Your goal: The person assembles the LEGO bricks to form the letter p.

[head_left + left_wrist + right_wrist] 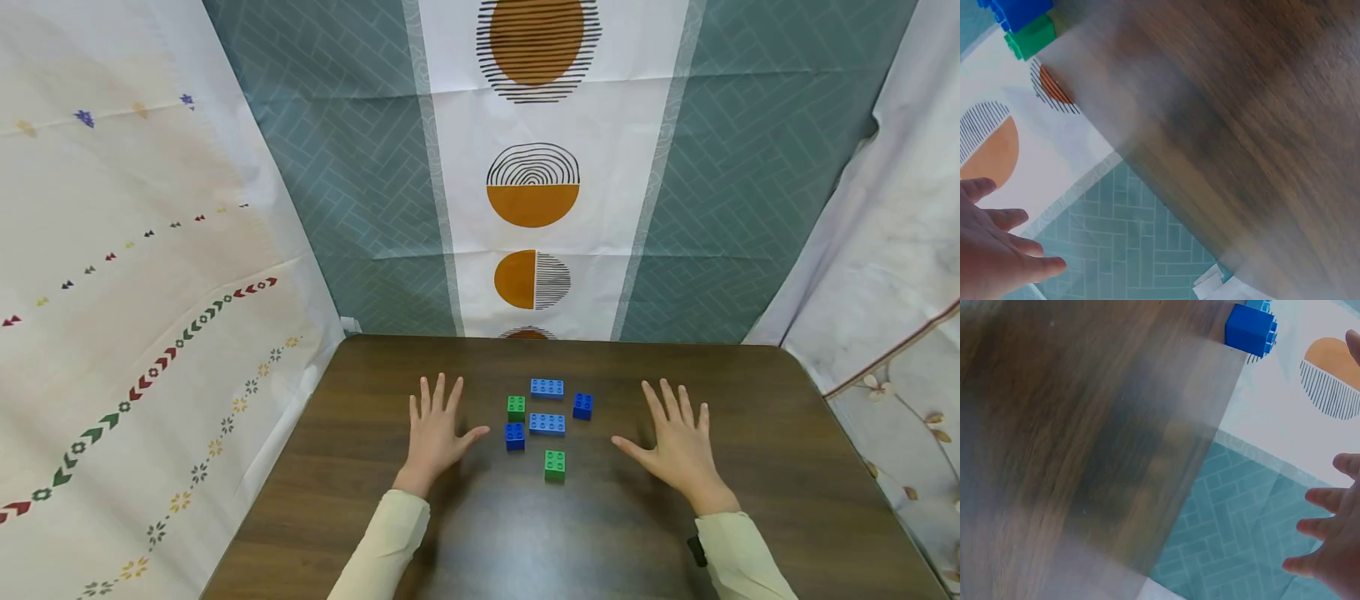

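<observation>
In the head view my left hand point(433, 433) spreads its fingers to the left of a small group of toy building bricks, holding nothing. My right hand point(681, 450) is spread likewise on the group's right side. Between them lie two light blue bricks, a far one point(547, 388) and a nearer one point(547, 424). A dark blue brick point(582, 406) sits on the right, another dark blue brick point(514, 437) on the left. One green brick point(516, 408) stands just behind that left one; a second green brick point(554, 466) is nearest the front.
The bricks are on a dark wooden table point(480, 542) with rounded far corners. A patterned teal and white cloth point(360, 208) hangs behind it. Light cloths hang at the left point(150, 250) and right point(892, 333) sides.
</observation>
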{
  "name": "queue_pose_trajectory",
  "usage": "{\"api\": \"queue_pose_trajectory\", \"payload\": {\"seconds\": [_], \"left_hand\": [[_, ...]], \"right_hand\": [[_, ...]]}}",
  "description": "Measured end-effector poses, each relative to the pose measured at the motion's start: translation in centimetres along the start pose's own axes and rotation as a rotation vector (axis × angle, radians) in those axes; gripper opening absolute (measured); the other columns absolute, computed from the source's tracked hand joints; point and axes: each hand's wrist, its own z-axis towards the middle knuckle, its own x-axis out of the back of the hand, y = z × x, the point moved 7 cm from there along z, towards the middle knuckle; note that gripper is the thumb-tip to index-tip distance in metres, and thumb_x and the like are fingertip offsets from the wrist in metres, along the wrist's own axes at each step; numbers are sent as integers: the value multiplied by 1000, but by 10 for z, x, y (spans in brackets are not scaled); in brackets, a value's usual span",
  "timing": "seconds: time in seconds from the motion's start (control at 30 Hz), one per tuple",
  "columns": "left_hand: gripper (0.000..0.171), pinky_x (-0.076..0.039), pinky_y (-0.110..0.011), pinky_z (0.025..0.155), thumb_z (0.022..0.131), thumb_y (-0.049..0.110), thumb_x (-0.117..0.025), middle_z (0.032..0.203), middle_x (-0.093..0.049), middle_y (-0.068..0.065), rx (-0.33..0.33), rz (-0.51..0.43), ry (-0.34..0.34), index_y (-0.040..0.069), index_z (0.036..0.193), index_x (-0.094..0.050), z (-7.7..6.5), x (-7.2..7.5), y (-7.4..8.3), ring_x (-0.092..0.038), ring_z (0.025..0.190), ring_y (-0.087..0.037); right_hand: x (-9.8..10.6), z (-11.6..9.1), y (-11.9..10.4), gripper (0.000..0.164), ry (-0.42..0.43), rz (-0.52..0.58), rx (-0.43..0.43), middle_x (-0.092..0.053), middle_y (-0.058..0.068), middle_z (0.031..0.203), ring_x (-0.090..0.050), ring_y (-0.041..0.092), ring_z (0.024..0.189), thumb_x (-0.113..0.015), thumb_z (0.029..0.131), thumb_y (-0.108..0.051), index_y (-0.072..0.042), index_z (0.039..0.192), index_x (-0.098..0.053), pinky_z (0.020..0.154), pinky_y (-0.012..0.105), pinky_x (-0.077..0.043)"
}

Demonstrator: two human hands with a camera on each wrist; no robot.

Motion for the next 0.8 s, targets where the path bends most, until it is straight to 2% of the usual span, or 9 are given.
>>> {"api": "queue_pose_trajectory", "payload": {"seconds": [0.3,0.57,0.8], "left_hand": [[92,-11,-58,116,82,63,-64,157,-23,-17,-49,10,22,13,151,-30,-2,-2,12,-7,145,-39],[83,-18,-54,116,83,51,-70,153,-32,-15,-107,-51,29,7,146,-40,-4,-8,27,-18,144,-36],[73,-26,-50,114,83,36,-76,146,-42,-15,-147,-149,32,4,141,-46,-4,-15,38,-29,141,-34]], "right_hand": [[-4,5,-13,102,-33,51,4,-23,26,153,-16,48,140,-68,79,-62,-5,151,-24,108,71,-5],[-13,9,-25,100,-54,98,9,-24,26,153,-18,48,139,-68,80,-59,-1,150,-26,108,70,-12],[-19,11,-39,94,-46,164,47,-27,25,152,-22,47,138,-72,81,-52,0,148,-30,106,70,-18]]}}
